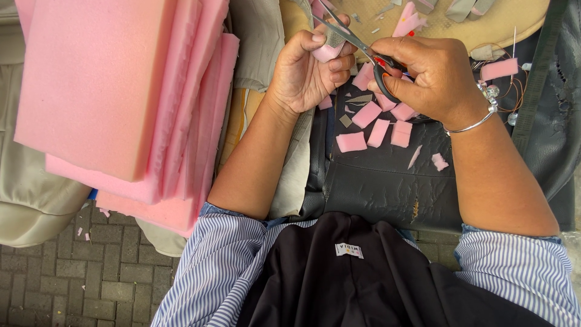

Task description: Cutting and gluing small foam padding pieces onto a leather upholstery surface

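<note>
At top centre the left hand (308, 69) pinches a pink foam piece (328, 49) steady for the scissors (354, 41), which the right hand (426, 75) grips closed-fisted, cut pieces (375, 124) dropping below.

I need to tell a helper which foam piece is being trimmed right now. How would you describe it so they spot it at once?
Start at the black seat surface strewn with small pink foam blocks. Above them, the left hand pinches one pink foam piece. It alone is off the surface, at the blades of the scissors worked by the right hand.
</note>
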